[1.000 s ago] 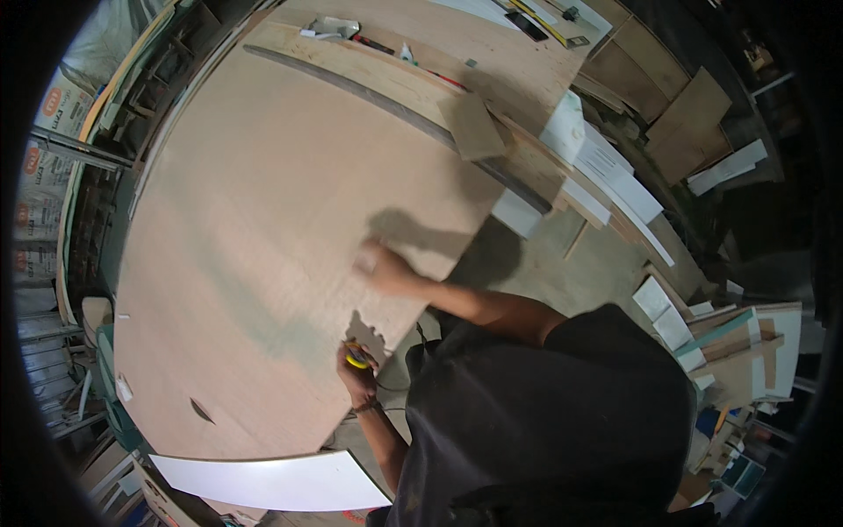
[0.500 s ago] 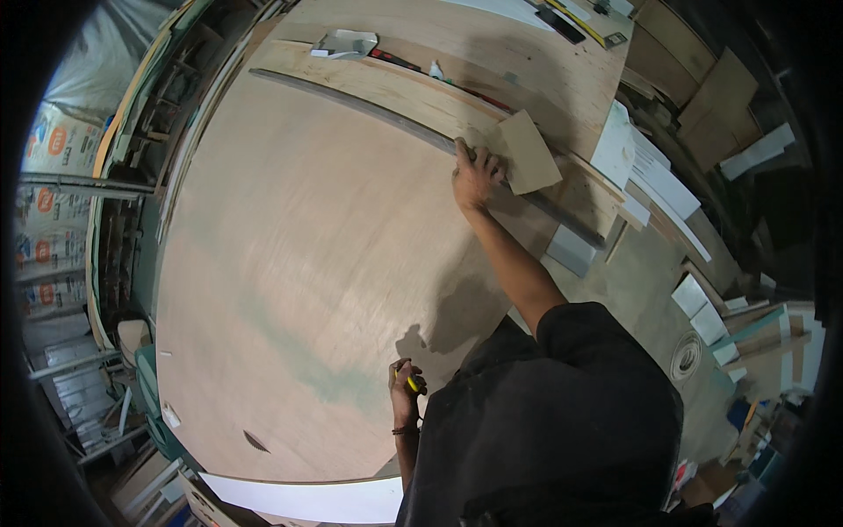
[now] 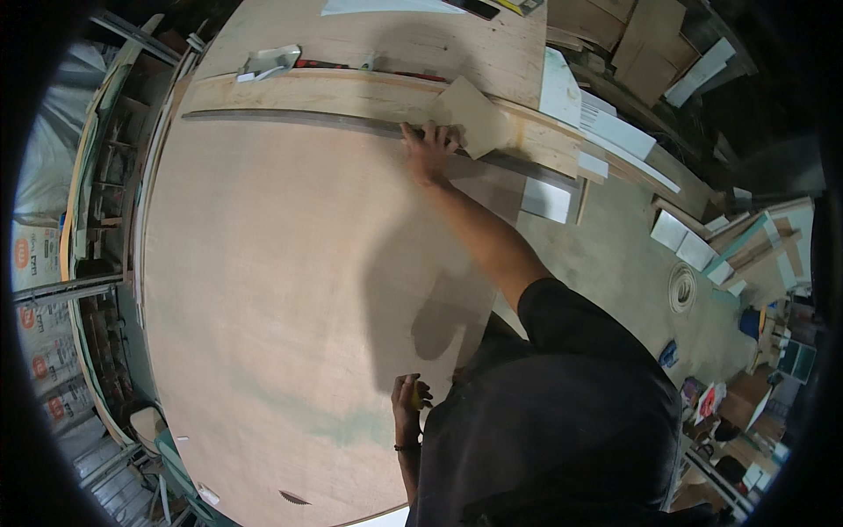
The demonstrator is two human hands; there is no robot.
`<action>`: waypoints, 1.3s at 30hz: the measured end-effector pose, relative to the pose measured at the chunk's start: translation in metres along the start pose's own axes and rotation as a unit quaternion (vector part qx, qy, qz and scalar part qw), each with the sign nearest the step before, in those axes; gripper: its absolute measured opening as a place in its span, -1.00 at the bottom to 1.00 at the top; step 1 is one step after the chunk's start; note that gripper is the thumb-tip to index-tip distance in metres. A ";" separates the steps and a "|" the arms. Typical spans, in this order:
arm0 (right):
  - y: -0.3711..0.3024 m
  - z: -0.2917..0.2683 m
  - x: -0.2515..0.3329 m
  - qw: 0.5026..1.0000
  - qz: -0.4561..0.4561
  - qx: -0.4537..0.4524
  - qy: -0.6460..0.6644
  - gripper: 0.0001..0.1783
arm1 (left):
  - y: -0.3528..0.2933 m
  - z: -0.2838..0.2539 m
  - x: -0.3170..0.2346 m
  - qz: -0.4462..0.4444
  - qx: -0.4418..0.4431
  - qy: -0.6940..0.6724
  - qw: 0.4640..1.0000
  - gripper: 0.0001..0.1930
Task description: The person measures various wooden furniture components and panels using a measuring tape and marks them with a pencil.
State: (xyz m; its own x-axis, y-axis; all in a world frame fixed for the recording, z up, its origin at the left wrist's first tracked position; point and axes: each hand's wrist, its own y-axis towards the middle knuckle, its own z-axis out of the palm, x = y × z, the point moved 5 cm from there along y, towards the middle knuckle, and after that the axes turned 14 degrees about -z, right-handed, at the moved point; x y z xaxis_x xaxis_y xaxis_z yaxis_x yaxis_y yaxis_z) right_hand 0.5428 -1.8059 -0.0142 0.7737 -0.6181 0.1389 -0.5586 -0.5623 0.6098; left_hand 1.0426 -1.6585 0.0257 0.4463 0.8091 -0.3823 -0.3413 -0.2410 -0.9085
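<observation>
A long dark grey bar (image 3: 290, 118) lies across the far part of a large plywood sheet (image 3: 263, 263). My right hand (image 3: 430, 151) reaches out to it, fingers bent over the bar. Just beyond the fingers, a tan square piece of board (image 3: 474, 117) sits tilted across the bar and the pale wood strip (image 3: 351, 92) behind it. Close to my body, over the sheet's near right part, my left hand (image 3: 407, 397) is curled round a small yellow thing (image 3: 417, 400). Its fingers hide most of that thing, so its kind is unclear.
Beyond the strip lie a metal scoop-like piece (image 3: 270, 61), a red and black tool (image 3: 323, 64) and a dark phone-like slab (image 3: 474, 7). A small leaf-shaped dark piece (image 3: 294, 498) rests near the sheet's front edge. Offcuts and a coiled roll (image 3: 681, 287) are on the right floor.
The view has turned, shifting the bench and bar leftward in the picture. My right hand stays at the bar beside the tan square. My left hand still holds the yellow thing, which shows less.
</observation>
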 end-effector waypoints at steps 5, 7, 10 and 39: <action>-0.002 0.000 0.007 1.000 0.011 0.022 0.000 -0.56 | 0.007 0.005 -0.010 0.006 0.025 0.009 1.000 -0.60; -0.005 -0.002 0.008 1.000 0.003 0.014 -0.012 -0.56 | 0.005 0.009 -0.015 0.012 0.029 0.010 0.999 -0.60; -0.005 -0.003 0.009 0.999 -0.009 -0.017 -0.027 -0.55 | 0.006 0.008 -0.017 0.028 0.032 0.016 0.999 -0.60; 0.204 0.073 -0.035 0.992 0.059 0.107 0.029 -0.65 | 0.039 -0.059 -0.003 0.173 -0.301 0.221 0.911 -0.46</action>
State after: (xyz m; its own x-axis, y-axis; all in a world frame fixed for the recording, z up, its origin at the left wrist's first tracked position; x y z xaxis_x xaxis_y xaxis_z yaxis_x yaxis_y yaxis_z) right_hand 0.3796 -1.9389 0.0480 0.7112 -0.6575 0.2490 -0.6927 -0.5948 0.4079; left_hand 1.0771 -1.7017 -0.0188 0.7334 0.3663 -0.5726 -0.0681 -0.7986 -0.5980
